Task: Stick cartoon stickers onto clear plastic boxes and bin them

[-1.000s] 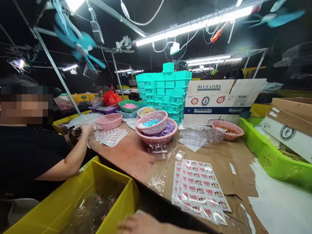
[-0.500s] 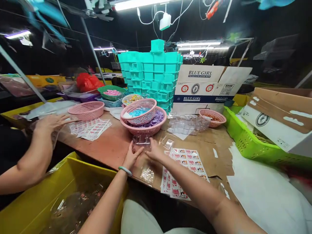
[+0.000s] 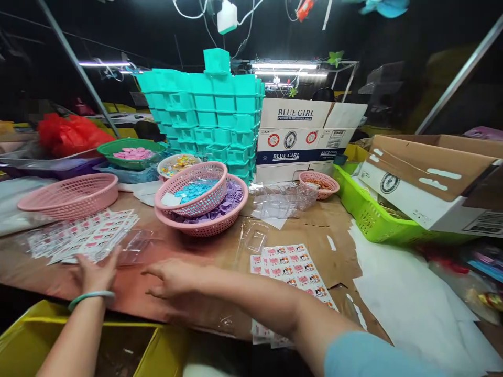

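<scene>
My left hand (image 3: 94,273), with a green bangle on the wrist, rests on the brown table (image 3: 188,251), fingers apart. Its fingertips reach the edge of a clear plastic blister tray (image 3: 135,246), which lies beside a spread of sticker sheets (image 3: 84,238). My right hand (image 3: 173,277) lies flat just right of the left hand, fingers stretched out leftward, holding nothing. A second clear tray (image 3: 255,238) lies by another sheet of cat stickers (image 3: 293,267) to the right of my right arm.
Two stacked pink baskets (image 3: 200,201) hold blue and purple pieces. An empty pink basket (image 3: 68,193) stands at the left. Behind are teal bins (image 3: 204,110), a Blue Girl carton (image 3: 302,136) and loose clear trays (image 3: 283,201). A green crate (image 3: 377,222) stands right, a yellow bin (image 3: 23,340) below.
Both my hands have moved left from the clear tray in front of the baskets to the one by the left sticker sheets. The view has swung left, and the co-worker's arm is gone from sight.
</scene>
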Demonstrator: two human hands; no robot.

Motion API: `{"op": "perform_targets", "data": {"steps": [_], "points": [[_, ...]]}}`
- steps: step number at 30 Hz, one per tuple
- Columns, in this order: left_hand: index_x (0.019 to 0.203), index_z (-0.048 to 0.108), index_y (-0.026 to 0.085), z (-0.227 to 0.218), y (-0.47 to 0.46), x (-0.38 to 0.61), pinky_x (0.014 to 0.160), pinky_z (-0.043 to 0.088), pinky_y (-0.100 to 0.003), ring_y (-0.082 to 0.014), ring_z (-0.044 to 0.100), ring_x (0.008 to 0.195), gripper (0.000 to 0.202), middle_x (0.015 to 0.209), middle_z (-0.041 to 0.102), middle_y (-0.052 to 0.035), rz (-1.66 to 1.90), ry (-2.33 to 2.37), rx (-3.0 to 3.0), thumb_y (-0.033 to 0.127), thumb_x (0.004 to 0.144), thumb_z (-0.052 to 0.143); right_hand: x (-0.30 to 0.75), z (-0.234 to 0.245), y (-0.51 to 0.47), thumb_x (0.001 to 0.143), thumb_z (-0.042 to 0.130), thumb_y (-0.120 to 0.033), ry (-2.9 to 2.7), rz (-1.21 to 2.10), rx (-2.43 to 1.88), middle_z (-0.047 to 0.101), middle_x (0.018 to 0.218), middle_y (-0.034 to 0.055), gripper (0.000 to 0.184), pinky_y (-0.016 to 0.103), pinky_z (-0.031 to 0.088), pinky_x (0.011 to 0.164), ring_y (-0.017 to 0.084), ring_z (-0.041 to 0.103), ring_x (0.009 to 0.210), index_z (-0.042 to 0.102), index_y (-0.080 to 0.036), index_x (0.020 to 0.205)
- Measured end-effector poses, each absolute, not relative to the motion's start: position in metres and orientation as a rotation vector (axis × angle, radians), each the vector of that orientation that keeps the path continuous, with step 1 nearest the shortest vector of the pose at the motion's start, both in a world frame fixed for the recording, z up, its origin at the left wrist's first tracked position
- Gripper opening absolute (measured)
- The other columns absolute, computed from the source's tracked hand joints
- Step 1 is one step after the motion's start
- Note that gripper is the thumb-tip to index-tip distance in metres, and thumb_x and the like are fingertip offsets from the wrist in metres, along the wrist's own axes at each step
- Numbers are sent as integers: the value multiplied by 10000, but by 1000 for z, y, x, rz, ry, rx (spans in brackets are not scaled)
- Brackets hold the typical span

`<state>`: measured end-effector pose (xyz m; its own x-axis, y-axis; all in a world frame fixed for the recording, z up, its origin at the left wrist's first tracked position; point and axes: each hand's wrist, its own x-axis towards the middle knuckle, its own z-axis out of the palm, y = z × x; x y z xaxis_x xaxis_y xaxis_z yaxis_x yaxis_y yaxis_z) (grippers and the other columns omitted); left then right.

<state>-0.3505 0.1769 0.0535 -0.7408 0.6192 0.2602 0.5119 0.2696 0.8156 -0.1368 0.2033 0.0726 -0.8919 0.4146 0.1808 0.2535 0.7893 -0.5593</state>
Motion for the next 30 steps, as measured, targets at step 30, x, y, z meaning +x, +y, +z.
{"op": "perform_targets", "data": {"steps": [30], "points": [[1415,346,268,138,202,-63,1050,381,-512,-308,395,1250,840,1315,427,-126,1038,1600,2593,122,688,738,191,148,212,738,709,-225,-2353,-419,-1202,509,1248,129,680,414,491,884,302,508,1085,417,-215,1352]]}}
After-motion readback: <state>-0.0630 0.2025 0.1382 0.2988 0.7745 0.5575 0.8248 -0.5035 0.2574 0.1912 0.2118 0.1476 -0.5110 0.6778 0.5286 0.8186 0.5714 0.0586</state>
